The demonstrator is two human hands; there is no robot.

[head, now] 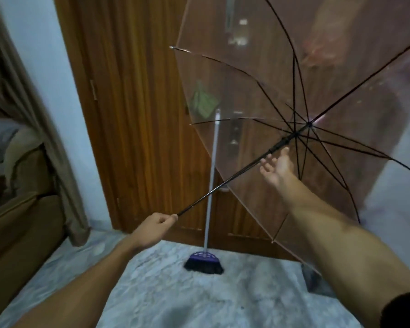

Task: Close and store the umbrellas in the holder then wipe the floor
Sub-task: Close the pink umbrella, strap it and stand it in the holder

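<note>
While our left hand grips the handle end of the umbrella, our right hand is open, fingers spread, just beside the shaft below the runner and, as far as we can tell, not yet on it. The clear canopy is fully open and tilted toward the wooden door. If we pull the runner with fingers near the ribs, we judge a pinch likely, and a one-handed hold on so long a shaft may let it swing. Rib tips reach close to the door, and a broom leans just behind the shaft; a sweep could knock it over. Open room lies over the marbled floor toward us. No holder shows.
</note>
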